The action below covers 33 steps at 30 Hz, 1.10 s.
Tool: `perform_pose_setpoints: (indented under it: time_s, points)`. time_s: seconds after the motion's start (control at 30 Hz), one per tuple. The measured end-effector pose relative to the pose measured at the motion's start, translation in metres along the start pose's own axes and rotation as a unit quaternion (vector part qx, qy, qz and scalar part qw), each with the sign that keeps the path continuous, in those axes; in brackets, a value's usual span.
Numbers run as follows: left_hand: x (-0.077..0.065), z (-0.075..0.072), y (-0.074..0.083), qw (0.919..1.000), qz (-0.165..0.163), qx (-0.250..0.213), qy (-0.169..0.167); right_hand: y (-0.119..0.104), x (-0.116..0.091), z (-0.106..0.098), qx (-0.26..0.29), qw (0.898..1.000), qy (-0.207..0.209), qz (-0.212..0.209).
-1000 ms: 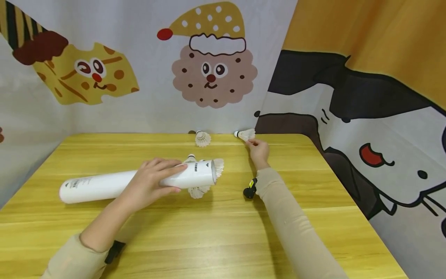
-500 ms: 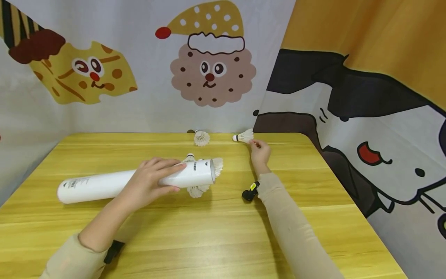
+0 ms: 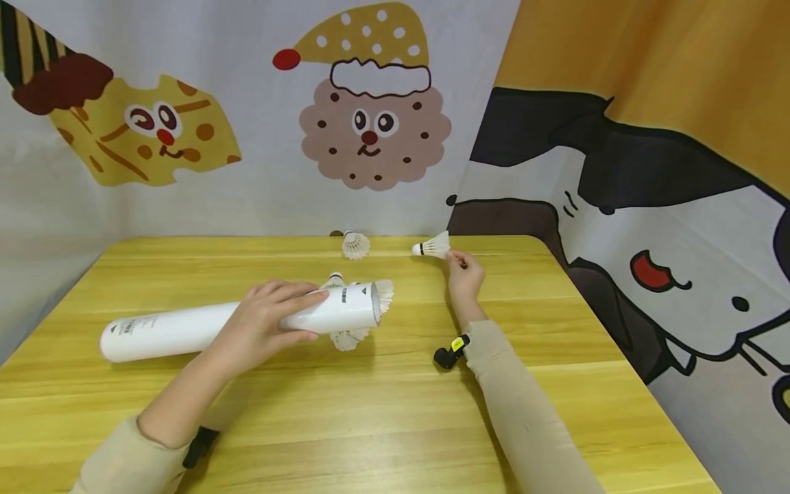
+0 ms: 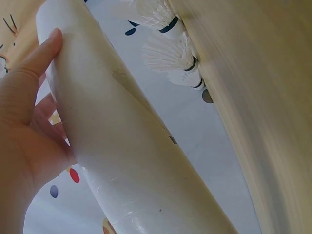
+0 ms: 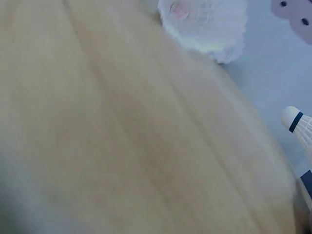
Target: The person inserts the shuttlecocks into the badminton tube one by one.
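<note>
My left hand [image 3: 265,319] holds a long white shuttlecock tube [image 3: 166,333] tilted across the table, its near-right end facing right. In the left wrist view the thumb lies along one side of the tube [image 4: 117,126], with fingers behind it. At the back right, my right hand [image 3: 466,283] pinches a shuttlecock [image 3: 433,245] by the feather edge, its cork pointing left. The right wrist view catches that shuttlecock [image 5: 303,126] at its right border. Several other shuttlecocks [image 3: 350,339] lie behind and under the tube's right end, partly hidden by it.
Another shuttlecock [image 3: 355,245] sits at the table's back edge, feathers towards me. The wooden table [image 3: 395,425] meets a printed curtain [image 3: 247,206] behind. A small black wrist camera [image 3: 449,354] hangs at the right sleeve.
My right hand has drawn slightly right and nearer to me, with the pinched shuttlecock coming a little forward from the back edge. The left hand and tube stay in place.
</note>
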State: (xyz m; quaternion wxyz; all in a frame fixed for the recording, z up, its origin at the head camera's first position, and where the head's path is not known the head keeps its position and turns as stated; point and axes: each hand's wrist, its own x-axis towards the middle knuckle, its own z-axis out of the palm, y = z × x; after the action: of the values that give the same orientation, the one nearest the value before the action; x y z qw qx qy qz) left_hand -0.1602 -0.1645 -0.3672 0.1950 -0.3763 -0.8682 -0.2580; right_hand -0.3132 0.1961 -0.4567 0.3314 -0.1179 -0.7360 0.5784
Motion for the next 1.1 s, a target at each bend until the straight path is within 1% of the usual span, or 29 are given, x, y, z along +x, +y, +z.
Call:
perform_pose_setpoints:
  time_s: [0.2,0.37,0.57,0.63,0.77,1.0,1.1]
  points:
    - [0.000,0.001,0.000,1.0000,-0.002,0.001,0.000,-0.007,-0.004,-0.012,0.018,1.000,0.003,-0.010]
    - [-0.001,0.001,-0.001,1.0000,-0.002,0.000,-0.001,-0.016,-0.009,-0.020,0.047,0.999,0.001,-0.019]
    - [0.000,0.000,0.000,1.0000,-0.001,0.000,0.002,-0.028,-0.012,-0.027,0.078,0.995,-0.012,-0.057]
    - [0.000,0.000,0.000,1.0000,-0.001,-0.001,0.001,-0.034,-0.015,-0.030,0.080,0.994,-0.022,-0.069]
    - [0.001,0.000,0.000,1.0000,-0.001,0.000,0.001,-0.051,-0.023,-0.039,0.093,0.990,-0.041,-0.094]
    - [0.001,0.000,-0.001,1.0000,0.000,0.001,0.004,-0.099,-0.048,-0.057,0.128,0.980,-0.085,-0.127]
    - [0.000,0.000,-0.001,1.0000,0.000,0.001,0.004,-0.106,-0.054,-0.061,0.133,0.977,-0.100,-0.135]
